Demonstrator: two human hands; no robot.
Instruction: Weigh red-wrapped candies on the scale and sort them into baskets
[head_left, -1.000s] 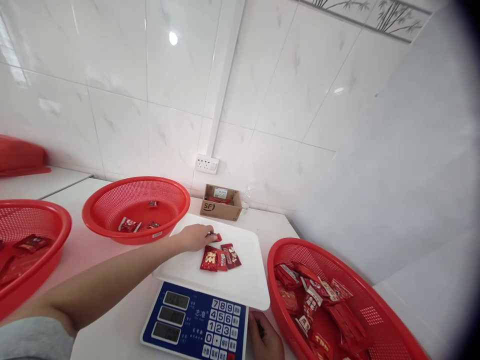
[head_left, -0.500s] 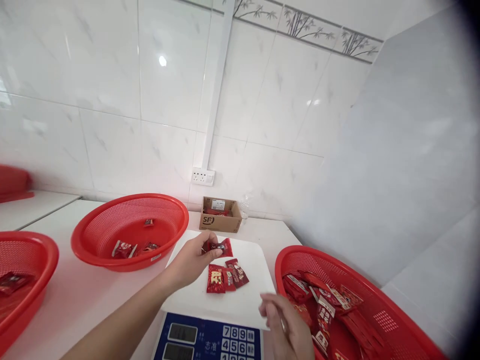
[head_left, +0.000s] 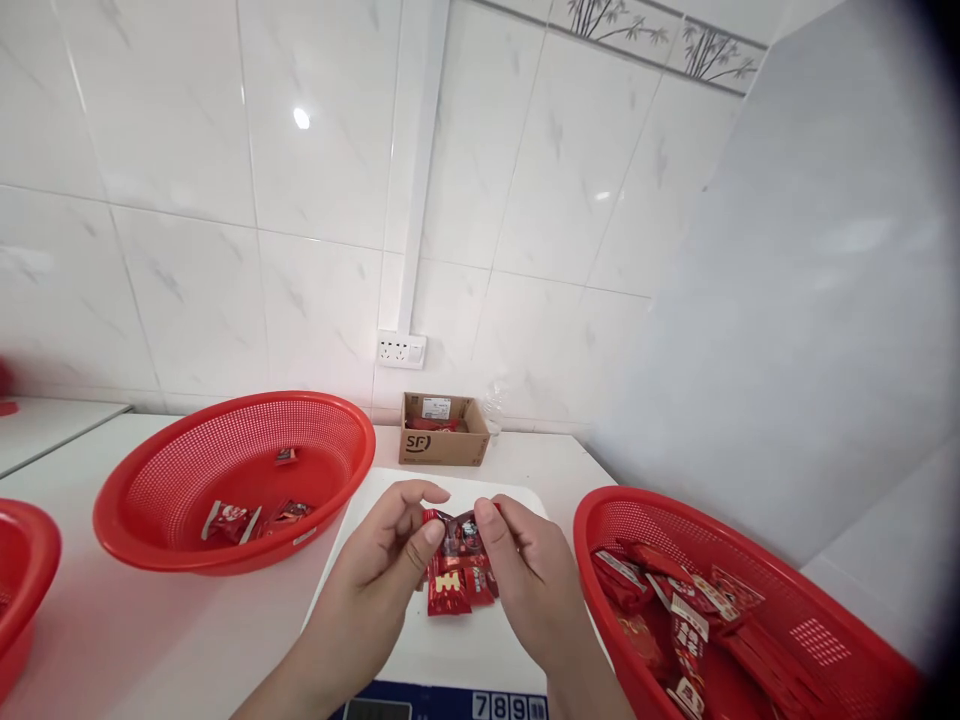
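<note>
My left hand point(head_left: 382, 560) and my right hand point(head_left: 529, 580) both pinch one small red snack packet point(head_left: 457, 530), each on one end, holding it just above the white pan of the scale point(head_left: 360, 510). Under the packet, a few more red packets point(head_left: 454, 585) lie on the pan. The blue keypad of the scale point(head_left: 510, 706) shows at the bottom edge. To the right stands a red mesh basket point(head_left: 817, 640) with several red packets in it. To the left is another red basket point(head_left: 225, 470) holding a few packets.
A small open cardboard box point(head_left: 442, 432) sits against the tiled wall behind the scale, below a wall socket point(head_left: 401, 349). A third red basket point(head_left: 22, 560) shows at the far left edge. Everything stands on a white counter point(head_left: 150, 630).
My left hand lifted one packet off the scale pan. My right hand came up from beside the keypad and took the packet's other end. The view shifted right and up.
</note>
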